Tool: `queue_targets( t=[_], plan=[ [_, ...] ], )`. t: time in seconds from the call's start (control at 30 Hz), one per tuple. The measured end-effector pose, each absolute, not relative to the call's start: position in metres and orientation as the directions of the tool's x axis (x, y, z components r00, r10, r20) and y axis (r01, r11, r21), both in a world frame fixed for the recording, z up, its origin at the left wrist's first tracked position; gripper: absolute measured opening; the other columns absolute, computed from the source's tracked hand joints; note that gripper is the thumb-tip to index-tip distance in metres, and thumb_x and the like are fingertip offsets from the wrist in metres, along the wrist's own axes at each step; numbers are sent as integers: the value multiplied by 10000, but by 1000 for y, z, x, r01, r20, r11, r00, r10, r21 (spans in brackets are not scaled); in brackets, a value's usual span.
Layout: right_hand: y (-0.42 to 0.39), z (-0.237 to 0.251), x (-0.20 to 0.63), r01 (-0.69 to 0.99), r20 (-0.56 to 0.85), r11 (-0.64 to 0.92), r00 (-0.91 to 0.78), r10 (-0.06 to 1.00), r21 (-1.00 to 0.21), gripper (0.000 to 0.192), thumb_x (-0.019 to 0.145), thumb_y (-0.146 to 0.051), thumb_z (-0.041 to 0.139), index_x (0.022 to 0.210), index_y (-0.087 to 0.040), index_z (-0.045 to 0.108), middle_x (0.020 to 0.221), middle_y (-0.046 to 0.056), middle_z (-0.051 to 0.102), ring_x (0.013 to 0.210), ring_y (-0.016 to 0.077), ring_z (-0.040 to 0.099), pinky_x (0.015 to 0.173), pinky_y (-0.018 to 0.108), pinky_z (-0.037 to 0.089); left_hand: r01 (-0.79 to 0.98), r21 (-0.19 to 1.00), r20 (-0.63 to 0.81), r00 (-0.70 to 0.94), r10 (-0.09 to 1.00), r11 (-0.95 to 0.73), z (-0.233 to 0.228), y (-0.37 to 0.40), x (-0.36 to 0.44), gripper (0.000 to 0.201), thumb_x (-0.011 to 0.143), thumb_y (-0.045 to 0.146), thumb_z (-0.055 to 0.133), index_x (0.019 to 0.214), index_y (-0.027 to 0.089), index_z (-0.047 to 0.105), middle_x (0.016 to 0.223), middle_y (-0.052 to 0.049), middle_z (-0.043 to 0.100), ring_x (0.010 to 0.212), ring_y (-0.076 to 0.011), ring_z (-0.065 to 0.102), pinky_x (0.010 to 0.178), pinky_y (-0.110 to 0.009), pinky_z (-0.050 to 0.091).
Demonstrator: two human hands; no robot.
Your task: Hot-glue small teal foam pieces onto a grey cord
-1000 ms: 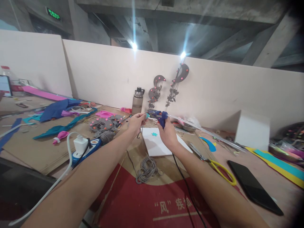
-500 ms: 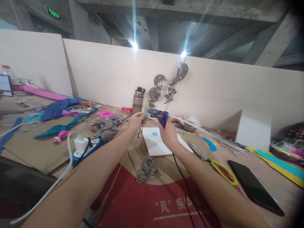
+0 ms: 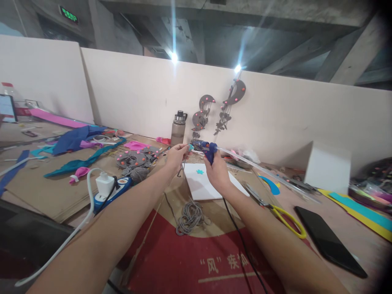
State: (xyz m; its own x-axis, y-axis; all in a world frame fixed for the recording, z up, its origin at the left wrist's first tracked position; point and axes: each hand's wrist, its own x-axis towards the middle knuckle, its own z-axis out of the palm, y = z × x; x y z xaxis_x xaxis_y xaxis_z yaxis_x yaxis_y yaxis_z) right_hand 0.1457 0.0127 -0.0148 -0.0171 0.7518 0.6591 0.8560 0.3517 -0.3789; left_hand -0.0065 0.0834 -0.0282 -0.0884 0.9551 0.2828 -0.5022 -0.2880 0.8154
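Head view: right hand [image 3: 218,171] grips glue gun [image 3: 204,148], nozzle touching a small teal piece [image 3: 190,147] pinched in left hand [image 3: 177,156], above the table's far edge. One teal flower [image 3: 199,172] already sits on white board [image 3: 205,187]; this piece looks unattached.

The red cardboard sheet [image 3: 183,261] on the table shows white Chinese characters, "风" in quotation marks; the green ceiling sign [image 3: 68,15] is unreadable.
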Motion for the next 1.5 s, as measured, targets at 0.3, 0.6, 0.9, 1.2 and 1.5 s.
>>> queue_targets(
  t=[0.3, 0.6, 0.9, 1.2, 1.5],
  plan=[
    [14, -17, 147, 846, 682, 378, -22, 731, -377, 380, 894, -318, 422, 1208, -105, 445, 1000, 186, 643, 837, 296, 624, 724, 376, 454, -519, 808, 288, -62, 956, -277, -28, 83, -7, 240, 653, 256, 761, 785, 114, 622, 644, -4, 613, 528, -78, 564, 490, -199, 386],
    [13, -17, 147, 849, 669, 369, -26, 743, -378, 349, 890, -317, 431, 1180, -123, 457, 991, 174, 652, 837, 290, 630, 716, 362, 455, -522, 808, 286, -58, 956, -273, -28, 82, -7, 215, 669, 249, 748, 778, 111, 623, 625, -4, 612, 519, -76, 557, 486, -195, 383],
    [13, -18, 146, 853, 671, 375, -41, 740, -362, 340, 891, -303, 420, 1179, -127, 462, 993, 166, 657, 842, 290, 637, 723, 364, 459, -523, 807, 283, -62, 957, -272, -28, 84, -7, 221, 677, 249, 747, 796, 102, 632, 633, -3, 618, 506, -71, 554, 483, -192, 393],
    [12, -18, 147, 853, 658, 364, -32, 752, -374, 369, 891, -315, 408, 1204, -126, 454, 970, 169, 667, 824, 302, 639, 713, 374, 462, -538, 796, 284, -71, 956, -276, -31, 88, -8, 240, 657, 247, 765, 796, 103, 633, 647, -3, 624, 512, -74, 570, 494, -196, 406],
    [13, -18, 147, 853, 650, 357, -28, 760, -381, 361, 897, -326, 406, 1201, -137, 453, 979, 168, 669, 836, 298, 639, 722, 374, 466, -536, 796, 301, -53, 952, -281, -32, 89, -9, 228, 662, 250, 762, 782, 108, 632, 634, -3, 619, 513, -75, 566, 484, -193, 400]
  ],
)
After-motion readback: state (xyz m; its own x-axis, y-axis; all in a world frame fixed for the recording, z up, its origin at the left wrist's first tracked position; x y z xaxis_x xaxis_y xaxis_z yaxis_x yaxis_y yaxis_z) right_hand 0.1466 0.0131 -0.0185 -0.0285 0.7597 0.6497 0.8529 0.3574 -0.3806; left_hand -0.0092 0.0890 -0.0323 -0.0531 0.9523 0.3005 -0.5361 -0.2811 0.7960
